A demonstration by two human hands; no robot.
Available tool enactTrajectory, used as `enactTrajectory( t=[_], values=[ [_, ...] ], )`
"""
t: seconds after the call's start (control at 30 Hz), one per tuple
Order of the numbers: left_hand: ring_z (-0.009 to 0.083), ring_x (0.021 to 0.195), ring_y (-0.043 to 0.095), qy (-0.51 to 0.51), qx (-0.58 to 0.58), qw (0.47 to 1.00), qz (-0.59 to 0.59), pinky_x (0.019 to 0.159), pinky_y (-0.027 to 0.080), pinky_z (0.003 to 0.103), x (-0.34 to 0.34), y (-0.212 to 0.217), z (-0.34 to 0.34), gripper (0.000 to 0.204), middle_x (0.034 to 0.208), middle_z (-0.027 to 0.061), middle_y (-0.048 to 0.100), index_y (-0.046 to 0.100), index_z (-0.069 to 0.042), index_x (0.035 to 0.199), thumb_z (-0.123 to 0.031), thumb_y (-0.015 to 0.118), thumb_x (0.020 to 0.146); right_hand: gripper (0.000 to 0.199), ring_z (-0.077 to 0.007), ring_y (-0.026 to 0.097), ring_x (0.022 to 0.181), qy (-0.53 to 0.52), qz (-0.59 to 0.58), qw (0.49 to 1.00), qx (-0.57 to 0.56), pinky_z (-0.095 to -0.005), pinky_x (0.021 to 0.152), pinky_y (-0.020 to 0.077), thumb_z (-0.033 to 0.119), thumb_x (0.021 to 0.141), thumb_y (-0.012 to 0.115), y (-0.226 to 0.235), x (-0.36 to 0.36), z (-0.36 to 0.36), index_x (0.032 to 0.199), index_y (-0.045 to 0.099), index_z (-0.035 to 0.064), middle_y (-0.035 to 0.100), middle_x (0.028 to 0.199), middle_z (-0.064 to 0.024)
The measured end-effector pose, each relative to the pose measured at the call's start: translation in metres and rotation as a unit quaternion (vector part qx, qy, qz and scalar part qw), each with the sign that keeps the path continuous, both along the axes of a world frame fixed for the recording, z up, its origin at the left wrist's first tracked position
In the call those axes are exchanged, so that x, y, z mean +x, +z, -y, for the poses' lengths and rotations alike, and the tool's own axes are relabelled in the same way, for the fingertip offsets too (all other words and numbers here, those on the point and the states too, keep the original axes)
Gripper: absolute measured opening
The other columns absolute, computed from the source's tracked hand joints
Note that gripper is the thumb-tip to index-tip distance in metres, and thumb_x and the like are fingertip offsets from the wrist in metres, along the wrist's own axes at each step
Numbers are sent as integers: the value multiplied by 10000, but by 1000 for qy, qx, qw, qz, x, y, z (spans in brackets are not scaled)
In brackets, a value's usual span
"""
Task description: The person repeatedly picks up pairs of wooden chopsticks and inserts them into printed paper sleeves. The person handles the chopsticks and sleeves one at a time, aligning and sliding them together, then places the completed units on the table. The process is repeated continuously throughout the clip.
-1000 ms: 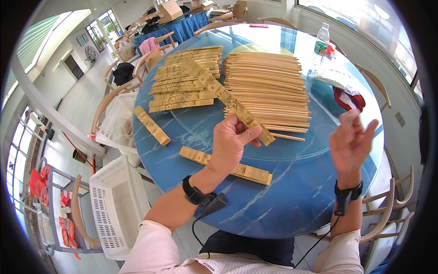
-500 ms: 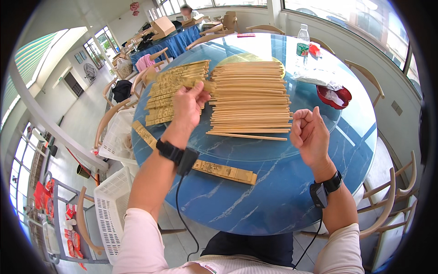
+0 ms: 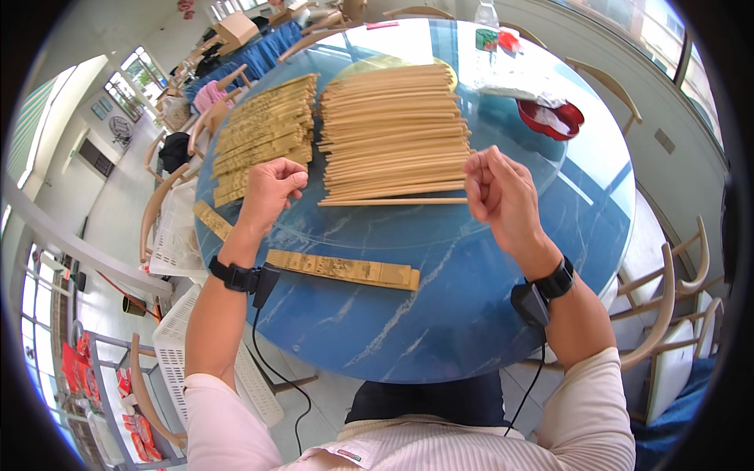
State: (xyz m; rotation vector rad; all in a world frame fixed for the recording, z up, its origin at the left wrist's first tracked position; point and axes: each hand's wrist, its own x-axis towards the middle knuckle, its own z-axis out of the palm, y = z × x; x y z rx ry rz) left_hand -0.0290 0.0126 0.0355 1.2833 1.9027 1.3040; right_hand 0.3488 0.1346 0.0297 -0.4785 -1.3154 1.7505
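A single loose chopstick (image 3: 393, 202) lay crosswise on the round blue surface (image 3: 471, 314), at the near edge of the pile of bare chopsticks (image 3: 393, 133), its long axis running left to right. It sat between both hands: the right hand (image 3: 503, 196) hovered just off its right end, curled loosely and holding nothing visible; the left hand (image 3: 271, 192) was a loose fist further off its left end. Toward the near edge lay a long printed tan paper sleeve (image 3: 342, 269); stacked sleeves (image 3: 263, 133) filled the far left.
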Motion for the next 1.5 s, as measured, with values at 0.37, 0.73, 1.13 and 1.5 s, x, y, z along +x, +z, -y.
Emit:
enactTrajectory(
  t=[0.37, 0.73, 1.13, 1.5],
  values=[
    [137, 758, 585, -81, 11, 952, -295, 705, 478, 284, 47, -19, 14, 143, 894, 38, 679, 783, 0, 994, -35, 821, 860, 433, -77, 471, 487, -27, 30, 998, 43, -226, 458, 357, 373, 1178, 473, -14, -3, -14, 1032, 687, 27, 591, 680, -34],
    [260, 786, 641, -100, -24, 953, -285, 723, 504, 376, 45, -13, 24, 110, 873, 108, 646, 747, 11, 958, -21, 799, 866, 374, -77, 501, 498, -43, 49, 997, 35, -228, 452, 337, 309, 1157, 530, -14, -8, -10, 957, 681, 32, 614, 678, -28],
    [265, 790, 637, -84, -51, 967, -234, 722, 497, 371, 52, -18, 40, 150, 870, 123, 635, 630, 36, 950, 9, 766, 893, 217, -68, 542, 590, -144, 190, 935, 262, -235, 546, 446, 220, 1120, 626, -21, -7, -6, 1017, 657, 31, 635, 744, -13],
    [330, 750, 604, -23, -63, 961, -270, 709, 497, 407, 79, 14, 55, 107, 849, 156, 634, 600, 13, 1003, 3, 694, 952, 248, -254, 695, 856, -286, 209, 730, 584, -386, 854, 557, 224, 972, 797, -16, -6, -17, 1137, 714, 58, 746, 1007, -64]
  ],
)
